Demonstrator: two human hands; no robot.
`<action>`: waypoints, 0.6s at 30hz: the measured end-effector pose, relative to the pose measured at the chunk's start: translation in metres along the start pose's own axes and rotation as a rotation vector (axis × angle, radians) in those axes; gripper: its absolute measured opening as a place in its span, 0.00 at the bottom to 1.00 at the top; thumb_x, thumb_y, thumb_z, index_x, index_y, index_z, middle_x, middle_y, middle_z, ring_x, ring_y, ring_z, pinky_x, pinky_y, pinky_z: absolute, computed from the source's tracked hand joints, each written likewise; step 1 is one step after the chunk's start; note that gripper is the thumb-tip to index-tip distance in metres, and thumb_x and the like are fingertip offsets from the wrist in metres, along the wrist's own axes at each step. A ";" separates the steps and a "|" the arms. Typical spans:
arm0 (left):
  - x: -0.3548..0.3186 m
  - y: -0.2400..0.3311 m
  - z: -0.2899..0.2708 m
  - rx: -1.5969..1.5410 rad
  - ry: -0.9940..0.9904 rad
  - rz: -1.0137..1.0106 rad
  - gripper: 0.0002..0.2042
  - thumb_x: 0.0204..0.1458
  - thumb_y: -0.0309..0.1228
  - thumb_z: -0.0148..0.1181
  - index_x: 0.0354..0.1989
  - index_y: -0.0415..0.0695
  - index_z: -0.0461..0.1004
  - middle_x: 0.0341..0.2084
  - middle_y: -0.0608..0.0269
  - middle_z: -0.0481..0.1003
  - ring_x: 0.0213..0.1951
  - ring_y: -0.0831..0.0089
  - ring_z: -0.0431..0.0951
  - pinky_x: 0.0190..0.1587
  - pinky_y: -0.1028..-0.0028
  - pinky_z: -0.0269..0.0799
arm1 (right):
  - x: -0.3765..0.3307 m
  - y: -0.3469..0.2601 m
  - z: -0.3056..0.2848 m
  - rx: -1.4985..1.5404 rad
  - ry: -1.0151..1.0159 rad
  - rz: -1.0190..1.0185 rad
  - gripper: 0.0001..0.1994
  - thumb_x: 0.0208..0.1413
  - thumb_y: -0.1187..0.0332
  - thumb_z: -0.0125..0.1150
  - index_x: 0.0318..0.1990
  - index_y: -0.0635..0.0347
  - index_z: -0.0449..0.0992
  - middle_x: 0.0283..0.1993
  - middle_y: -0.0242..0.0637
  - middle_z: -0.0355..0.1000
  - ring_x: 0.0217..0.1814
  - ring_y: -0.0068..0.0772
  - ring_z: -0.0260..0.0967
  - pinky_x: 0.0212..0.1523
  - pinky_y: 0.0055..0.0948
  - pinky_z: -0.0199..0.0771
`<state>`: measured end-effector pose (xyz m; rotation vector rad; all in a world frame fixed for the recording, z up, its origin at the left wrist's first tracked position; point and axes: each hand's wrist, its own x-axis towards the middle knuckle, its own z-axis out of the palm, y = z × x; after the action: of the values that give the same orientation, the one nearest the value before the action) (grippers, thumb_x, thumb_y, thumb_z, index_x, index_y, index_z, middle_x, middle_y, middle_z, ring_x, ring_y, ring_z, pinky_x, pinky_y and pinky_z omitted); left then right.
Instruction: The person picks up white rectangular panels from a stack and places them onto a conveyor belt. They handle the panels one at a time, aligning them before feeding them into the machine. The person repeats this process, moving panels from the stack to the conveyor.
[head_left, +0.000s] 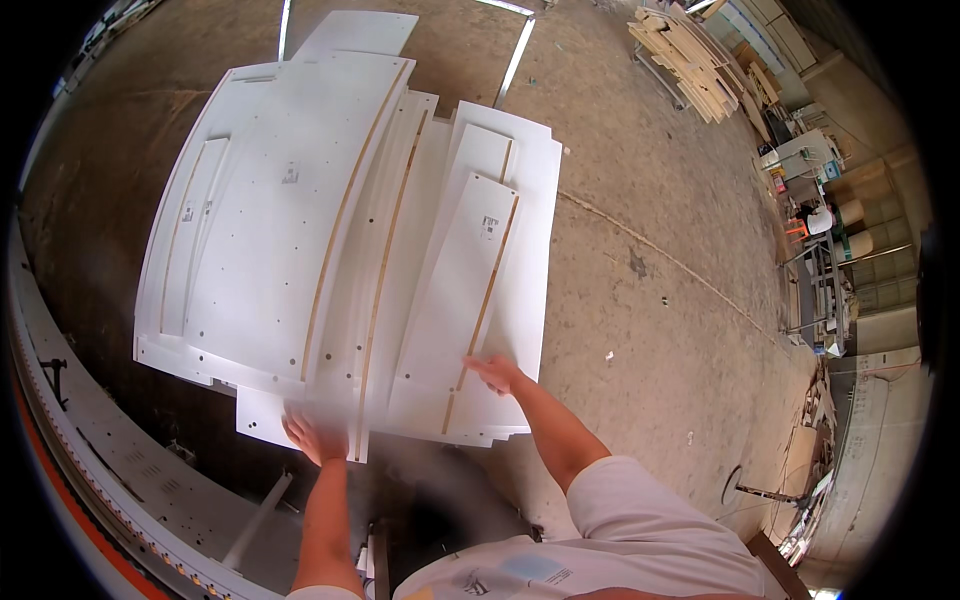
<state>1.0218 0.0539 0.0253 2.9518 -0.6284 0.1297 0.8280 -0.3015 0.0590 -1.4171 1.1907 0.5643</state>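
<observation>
My right hand, fingers half out, is at the narrow board; my left hand, spread, is left of it. I should guide edges gently.

Left hand palm down, blurred; right hand finger extended.

Left hand blurry, panel labels illegibly small, shirt partly beyond the lower edge
</observation>
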 end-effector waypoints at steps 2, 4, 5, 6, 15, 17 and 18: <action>0.000 0.000 0.000 -0.002 0.005 -0.001 0.26 0.55 0.37 0.56 0.60 0.37 0.65 0.63 0.49 0.63 0.72 0.53 0.54 0.74 0.50 0.46 | 0.000 0.000 0.001 0.010 0.008 0.004 0.37 0.48 0.27 0.61 0.15 0.56 0.63 0.14 0.32 0.60 0.14 0.27 0.56 0.15 0.30 0.56; 0.000 0.000 0.000 -0.004 0.010 -0.002 0.25 0.55 0.37 0.56 0.60 0.37 0.65 0.63 0.49 0.63 0.72 0.53 0.54 0.74 0.50 0.46 | 0.001 0.002 0.001 -0.009 0.017 0.003 0.39 0.45 0.24 0.61 0.17 0.56 0.64 0.16 0.32 0.60 0.15 0.27 0.56 0.18 0.30 0.56; 0.000 0.000 0.001 -0.006 0.012 -0.001 0.25 0.55 0.37 0.56 0.60 0.37 0.65 0.63 0.49 0.63 0.72 0.53 0.54 0.74 0.50 0.46 | 0.004 0.004 -0.001 -0.021 0.006 0.008 0.39 0.45 0.24 0.61 0.17 0.56 0.64 0.16 0.32 0.60 0.15 0.27 0.56 0.18 0.30 0.55; 0.000 0.000 0.001 -0.008 0.014 0.000 0.25 0.55 0.37 0.56 0.59 0.36 0.65 0.63 0.49 0.63 0.72 0.53 0.54 0.73 0.50 0.46 | 0.007 0.004 -0.003 -0.032 -0.006 0.013 0.39 0.45 0.24 0.61 0.17 0.56 0.64 0.16 0.32 0.60 0.15 0.27 0.56 0.18 0.29 0.55; 0.000 -0.001 0.001 -0.002 0.043 0.018 0.25 0.55 0.37 0.55 0.59 0.36 0.65 0.63 0.49 0.63 0.72 0.53 0.55 0.73 0.50 0.46 | 0.003 0.003 0.001 0.085 -0.018 0.027 0.38 0.47 0.27 0.63 0.16 0.57 0.63 0.16 0.35 0.63 0.14 0.27 0.59 0.16 0.28 0.57; 0.000 0.000 0.001 0.004 0.034 0.014 0.25 0.55 0.37 0.55 0.59 0.36 0.65 0.63 0.49 0.63 0.72 0.53 0.55 0.73 0.50 0.46 | 0.004 0.004 0.001 0.106 -0.030 0.031 0.38 0.47 0.27 0.63 0.15 0.58 0.63 0.16 0.36 0.63 0.14 0.27 0.59 0.16 0.27 0.57; 0.000 0.000 0.001 0.007 0.029 0.012 0.25 0.55 0.37 0.55 0.59 0.36 0.65 0.63 0.49 0.64 0.72 0.53 0.55 0.73 0.50 0.46 | 0.004 0.004 0.001 0.104 -0.034 0.032 0.38 0.47 0.27 0.63 0.15 0.58 0.63 0.16 0.36 0.63 0.14 0.27 0.59 0.16 0.27 0.57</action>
<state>1.0215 0.0542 0.0246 2.9476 -0.6433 0.1764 0.8263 -0.3011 0.0540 -1.2976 1.2003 0.5384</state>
